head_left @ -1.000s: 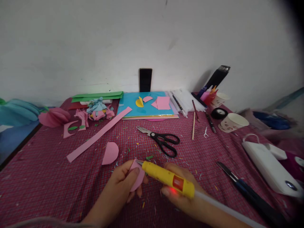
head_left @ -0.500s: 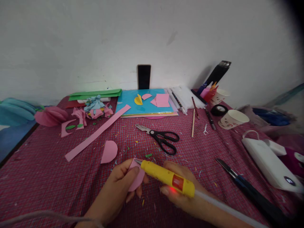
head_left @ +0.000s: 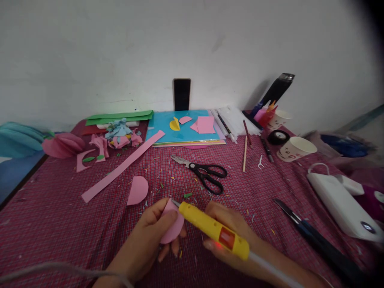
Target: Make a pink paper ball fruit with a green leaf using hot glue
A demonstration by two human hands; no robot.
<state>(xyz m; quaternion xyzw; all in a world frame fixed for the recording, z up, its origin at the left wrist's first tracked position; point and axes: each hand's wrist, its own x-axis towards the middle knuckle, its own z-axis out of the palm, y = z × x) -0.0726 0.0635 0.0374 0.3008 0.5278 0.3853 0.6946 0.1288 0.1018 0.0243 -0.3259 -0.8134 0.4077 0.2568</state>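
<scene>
Between the thumb and fingers of my left hand is a folded pink paper piece with a rounded edge. My right hand is closed around a yellow hot glue gun, which has a glowing red light and a clear glue stick coming out of its back end. The metal nozzle points left and lies at the top edge of the pink paper; whether it touches is hard to tell. Another pink paper half-circle lies just beyond my left hand. Black-handled scissors rest beyond the glue gun.
A long pink strip and paper scraps lie at left. A blue sheet stack is at the back below a phone. On the right are a knife, a white power bank and paper cups.
The glue gun's nozzle has shifted very slightly along the pink paper's top edge, and its back end sits a little lower. Both hands keep their hold. The camera view has shifted slightly.
</scene>
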